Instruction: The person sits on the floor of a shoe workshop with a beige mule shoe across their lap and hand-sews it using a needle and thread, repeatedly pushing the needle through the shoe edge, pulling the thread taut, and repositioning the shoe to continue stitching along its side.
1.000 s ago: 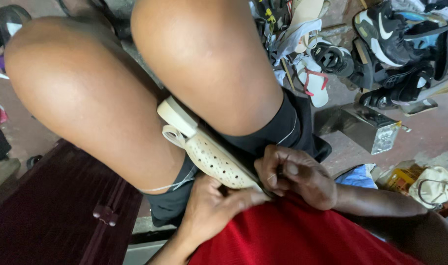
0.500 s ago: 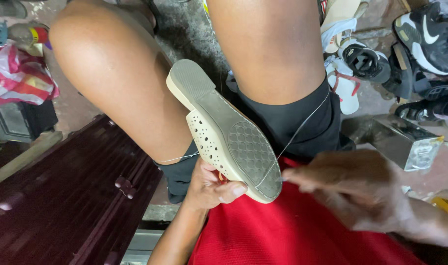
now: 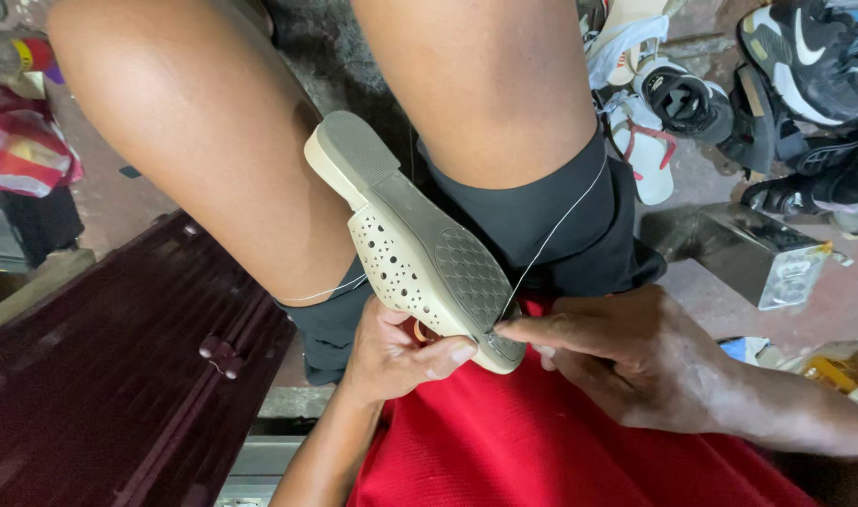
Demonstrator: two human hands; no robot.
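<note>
Right hand (image 3: 635, 361) moved onto shoe (image 3: 419, 249) (toe end)

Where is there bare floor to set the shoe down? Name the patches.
Bare floor lies right of the metal box, below the shoe pile. Another patch sits between the striped bag and the maroon case. The upper right is crowded.

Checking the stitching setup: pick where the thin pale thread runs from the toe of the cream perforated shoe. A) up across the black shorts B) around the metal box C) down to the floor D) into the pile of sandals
A: the thin pale thread rises from the toe of the cream perforated shoe across the black shorts, with the right hand at the toe.
</note>
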